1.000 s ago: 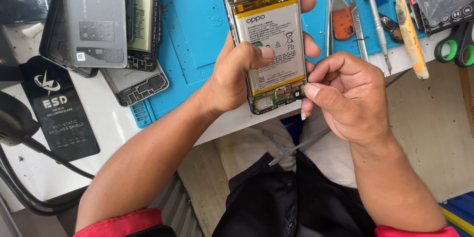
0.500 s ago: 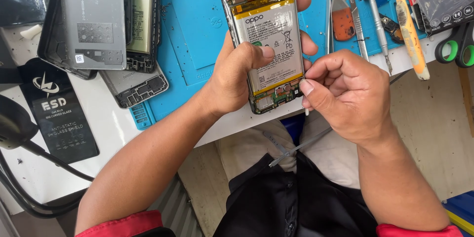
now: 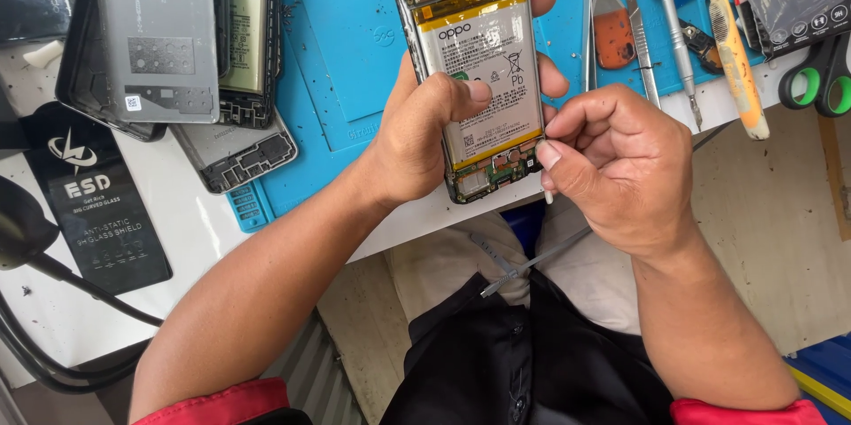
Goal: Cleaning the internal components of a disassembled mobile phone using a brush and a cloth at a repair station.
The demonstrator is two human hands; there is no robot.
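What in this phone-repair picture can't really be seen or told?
- Opened phone: top cut off by the head view's upper edge.
- Thin tool in the right hand: hidden by the curled fingers; only a tip shows.
- Phone's left edge: covered by the left hand.
- Scissors: blades cut off by the right edge.

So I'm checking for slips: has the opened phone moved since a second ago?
No. The opened phone sits at the same spot over the blue mat, left hand holding it.
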